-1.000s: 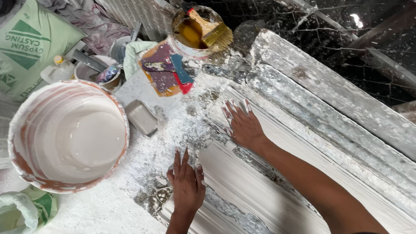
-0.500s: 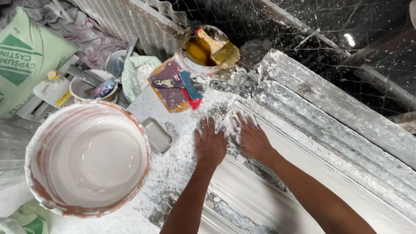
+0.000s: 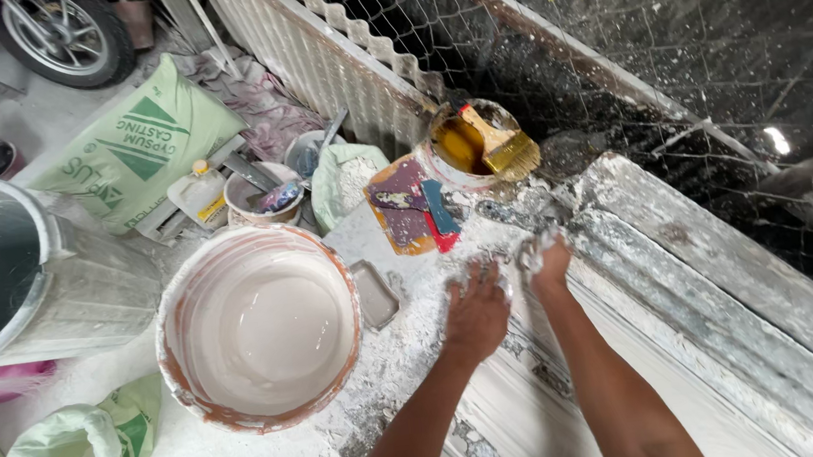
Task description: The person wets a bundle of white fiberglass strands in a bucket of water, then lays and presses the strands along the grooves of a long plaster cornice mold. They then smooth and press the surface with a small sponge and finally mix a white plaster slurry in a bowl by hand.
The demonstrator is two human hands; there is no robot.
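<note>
My left hand (image 3: 476, 313) rests palm down on the plaster-covered end of a long white ribbed moulding (image 3: 721, 348), fingers curled over lumps of wet plaster. Just to its right, my right hand (image 3: 547, 260) is bunched around a clump of white plaster at the moulding's upper end. Both hands are smeared white and sit close together. A large bucket of creamy liquid plaster (image 3: 260, 325) stands to the left of my left hand. A small grey metal scraper (image 3: 374, 294) lies between the bucket and my hands.
Flat coloured scrapers (image 3: 412, 216) lie beyond my hands, next to a small tub with a yellow-bristled brush (image 3: 489, 145). A green plaster sack (image 3: 135, 149), a grey barrel (image 3: 8, 268), small pots and a wire-mesh fence (image 3: 607, 54) crowd the far side.
My left hand slid up from the lower part of the moulding to beside my right. Both hands went from spread flat to curled around plaster at the upper end.
</note>
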